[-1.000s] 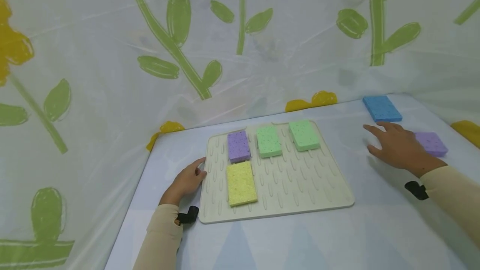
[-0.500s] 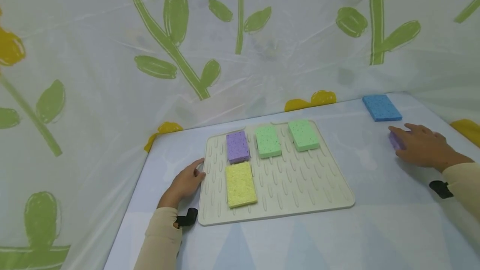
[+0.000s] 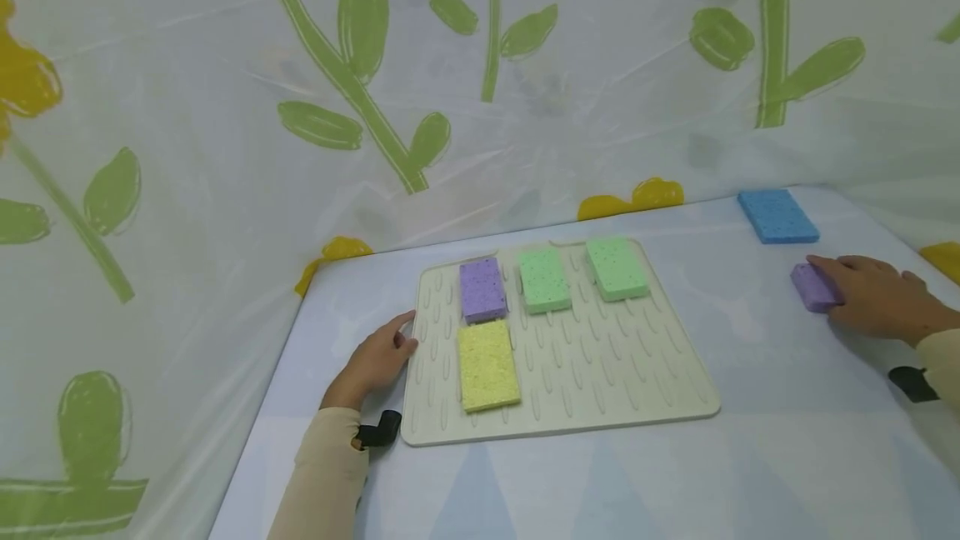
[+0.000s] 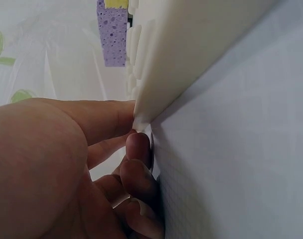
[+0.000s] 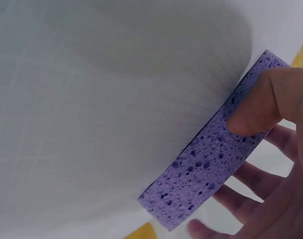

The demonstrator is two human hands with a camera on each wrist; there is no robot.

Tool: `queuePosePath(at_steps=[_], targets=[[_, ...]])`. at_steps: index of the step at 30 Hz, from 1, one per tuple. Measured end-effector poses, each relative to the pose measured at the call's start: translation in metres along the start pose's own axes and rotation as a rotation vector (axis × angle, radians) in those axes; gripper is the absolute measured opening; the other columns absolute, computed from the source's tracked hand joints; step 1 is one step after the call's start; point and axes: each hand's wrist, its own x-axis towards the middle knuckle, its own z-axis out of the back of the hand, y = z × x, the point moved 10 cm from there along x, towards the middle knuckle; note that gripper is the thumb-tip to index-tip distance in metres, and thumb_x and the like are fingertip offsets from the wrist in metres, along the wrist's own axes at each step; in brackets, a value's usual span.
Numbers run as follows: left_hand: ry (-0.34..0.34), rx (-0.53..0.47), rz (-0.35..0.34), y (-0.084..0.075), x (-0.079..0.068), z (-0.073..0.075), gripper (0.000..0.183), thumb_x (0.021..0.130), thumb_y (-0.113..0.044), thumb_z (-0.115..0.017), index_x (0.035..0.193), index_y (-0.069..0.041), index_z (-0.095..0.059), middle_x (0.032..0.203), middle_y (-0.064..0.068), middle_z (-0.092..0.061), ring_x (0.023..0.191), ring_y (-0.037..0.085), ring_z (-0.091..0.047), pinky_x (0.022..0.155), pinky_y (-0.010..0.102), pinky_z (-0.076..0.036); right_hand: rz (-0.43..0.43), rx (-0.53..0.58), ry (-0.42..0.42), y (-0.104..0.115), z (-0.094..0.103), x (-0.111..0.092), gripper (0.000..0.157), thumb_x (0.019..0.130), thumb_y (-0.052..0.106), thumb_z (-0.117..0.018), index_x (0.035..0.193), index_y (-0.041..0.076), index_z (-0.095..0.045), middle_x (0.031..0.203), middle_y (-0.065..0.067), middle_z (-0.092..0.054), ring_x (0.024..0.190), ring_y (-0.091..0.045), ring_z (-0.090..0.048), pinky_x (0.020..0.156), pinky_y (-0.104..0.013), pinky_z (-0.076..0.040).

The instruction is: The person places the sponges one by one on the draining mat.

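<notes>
My right hand (image 3: 873, 300) holds a purple sponge (image 3: 816, 287) on the right side of the table. In the right wrist view the thumb presses the near side of this purple sponge (image 5: 196, 164), with fingers behind it. My left hand (image 3: 375, 363) rests at the left edge of a cream ribbed drying mat (image 3: 615, 390). In the left wrist view its thumb touches the edge of the mat (image 4: 156, 84), and the other fingers bend beside it. On the mat lie another purple sponge (image 3: 482, 289), a yellow sponge (image 3: 488, 366) and two green sponges (image 3: 544, 280).
Beyond the right hand, a blue sponge (image 3: 777, 216) lies near the table's back right corner. The table (image 3: 570, 490) has a pale cloth with blue triangles. A flower-printed curtain (image 3: 225, 190) hangs behind and to the left.
The right hand has moved right from above the table onto the loose purple sponge and taken hold of it. The left hand stays at the mat's edge.
</notes>
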Motion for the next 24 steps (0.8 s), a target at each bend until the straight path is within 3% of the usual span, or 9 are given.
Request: queuePosePath(at_steps=[6,15,24], targets=[[0.0,0.0,0.002,0.0,-0.001,0.0,0.058,0.103,-0.028,-0.055,0.156,-0.019,-0.035,0.104,0.005,-0.057,0.084,0.018,-0.053,0.071,0.032,-0.042,0.045,-0.034,-0.038,0.009,0.009,-0.003,0.081,0.079,0.015,-0.076,0.143,-0.008,-0.032,0.123,-0.047,-0.033,0.11,-0.064,-0.037,0.095,-0.074,-0.038],[0.0,0.003,0.01,-0.001,-0.001,0.0,0.058,0.103,-0.027,-0.055,0.157,-0.02,-0.034,0.104,0.005,-0.057,0.083,0.018,-0.053,0.07,0.032,-0.042,0.143,-0.032,-0.022,0.04,0.017,-0.006,0.085,0.081,0.023,-0.077,0.147,-0.006,-0.032,0.127,-0.047,-0.035,0.114,-0.066,-0.036,0.094,-0.077,-0.035],[0.001,0.002,0.018,-0.002,-0.001,0.001,0.058,0.103,-0.027,-0.055,0.157,-0.02,-0.034,0.104,0.006,-0.057,0.083,0.019,-0.053,0.069,0.032,-0.042,0.286,-0.035,-0.106,0.078,0.028,-0.016,0.08,0.082,0.019,-0.075,0.149,-0.002,-0.036,0.131,-0.041,-0.043,0.119,-0.063,-0.04,0.099,-0.077,-0.031]])
